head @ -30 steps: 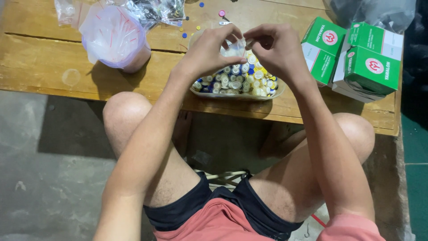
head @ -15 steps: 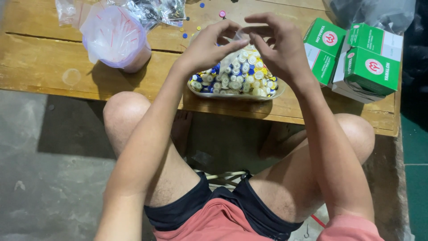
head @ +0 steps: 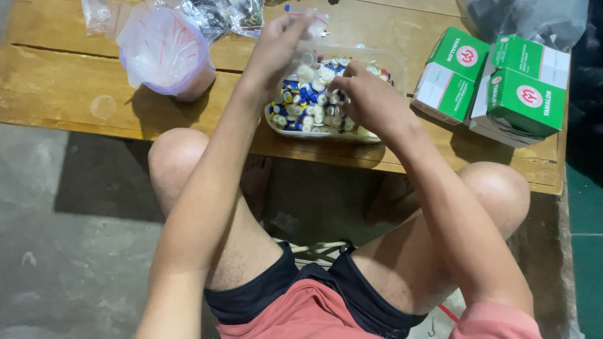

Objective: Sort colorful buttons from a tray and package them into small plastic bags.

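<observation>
Left hand (head: 276,47) is pinching a small clear zip bag (head: 311,19) above the clear plastic tray (head: 399,66); right hand (head: 370,100), fingers curled, is digging into its small round caps (head: 308,103).

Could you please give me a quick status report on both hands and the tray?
Left hand raised over the tray, pinching a small clear bag. Right hand down in the small caps. Green boxes beside it, apart.

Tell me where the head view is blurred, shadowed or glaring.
Head view: the left hand is motion-blurred, and the small clear bag it holds smears at the top edge; the right hand over the tray of small caps is sharper. Soft glare whitens the plastic-wrapped cup. Dull shadow lies under the wooden table; the green boxes read crisp.
</observation>
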